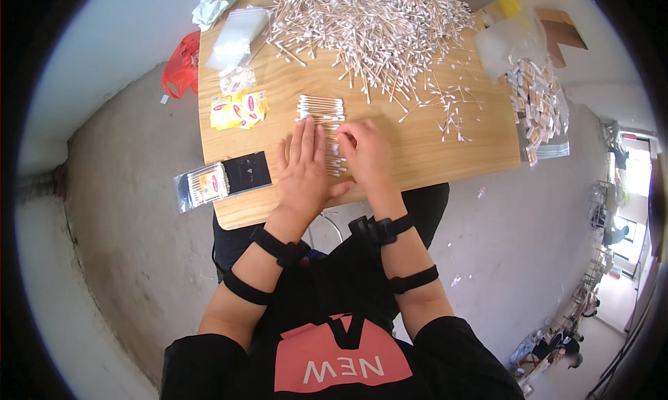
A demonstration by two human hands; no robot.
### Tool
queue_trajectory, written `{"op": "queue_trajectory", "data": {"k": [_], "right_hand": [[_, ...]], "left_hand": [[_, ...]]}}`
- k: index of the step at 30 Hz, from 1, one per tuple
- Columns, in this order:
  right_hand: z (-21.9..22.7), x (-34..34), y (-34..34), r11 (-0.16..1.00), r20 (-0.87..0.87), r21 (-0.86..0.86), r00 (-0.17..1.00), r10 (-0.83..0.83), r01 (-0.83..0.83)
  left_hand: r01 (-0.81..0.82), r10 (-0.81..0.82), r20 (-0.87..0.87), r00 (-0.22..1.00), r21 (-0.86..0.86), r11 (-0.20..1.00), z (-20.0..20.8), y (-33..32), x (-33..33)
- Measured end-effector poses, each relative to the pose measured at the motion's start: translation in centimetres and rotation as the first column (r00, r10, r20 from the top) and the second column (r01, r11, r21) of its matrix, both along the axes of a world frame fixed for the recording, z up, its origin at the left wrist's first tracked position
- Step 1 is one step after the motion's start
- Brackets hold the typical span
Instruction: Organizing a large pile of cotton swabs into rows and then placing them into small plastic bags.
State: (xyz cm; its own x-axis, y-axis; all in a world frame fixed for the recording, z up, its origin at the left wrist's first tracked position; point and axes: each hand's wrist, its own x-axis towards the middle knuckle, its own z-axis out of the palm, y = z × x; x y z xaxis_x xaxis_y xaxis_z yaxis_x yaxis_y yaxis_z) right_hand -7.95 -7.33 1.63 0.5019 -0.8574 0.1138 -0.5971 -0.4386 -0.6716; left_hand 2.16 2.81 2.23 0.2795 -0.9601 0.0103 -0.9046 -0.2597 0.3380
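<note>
A neat row of cotton swabs (321,107) lies side by side on the wooden table (459,162), running toward me between my hands. My left hand (303,171) rests flat over the row's left side, its fingers stretched out and partly covering the swabs. At the right ends of the swabs, my right hand (369,155) has its fingers curled into a pinch. Whatever those fingertips hold, if anything, is hidden. More swab tips show between the two hands. Beyond them spreads a large heap of loose cotton swabs (369,31).
Yellow printed cards (239,110) and clear plastic bags (240,36) lie at left. Nearer me, a swab pack (208,184) sits beside a black pad (249,171). A red bag (181,64) hangs off the left edge; packed swabs (538,106) fill a bag at right.
</note>
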Motion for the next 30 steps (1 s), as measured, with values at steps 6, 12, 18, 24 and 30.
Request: {"op": "queue_trajectory", "data": {"k": [6, 12, 18, 24, 30], "right_hand": [[-1.3, 0.3, 0.0, 0.981, 0.167, 0.167, 0.977, -0.130, 0.102], [-0.8, 0.3, 0.3, 0.974, 0.316, 0.176, 0.929, -0.190, 0.140], [-0.2, 0.5, 0.6, 0.989, 0.205, 0.091, 0.970, -0.132, 0.115], [-0.8, -0.3, 0.4, 0.969, 0.373, 0.155, 0.896, -0.239, 0.193], [-0.5, -0.2, 0.6, 0.960, 0.273, 0.217, 0.933, -0.235, 0.178]], "left_hand": [[0.082, -0.080, 0.054, 0.995, -0.041, 0.996, -0.5, 0.6, 0.9], [0.138, -0.139, -0.006, 0.990, -0.014, 0.990, -0.2, 1.9, 1.2], [0.100, -0.100, 0.007, 0.995, -0.057, 0.993, 0.0, 0.2, 0.6], [0.109, -0.113, 0.058, 0.992, 0.070, 0.992, 1.3, -0.6, 0.4], [0.090, -0.095, 0.090, 0.991, 0.053, 0.995, 0.0, -2.5, 2.1]]}}
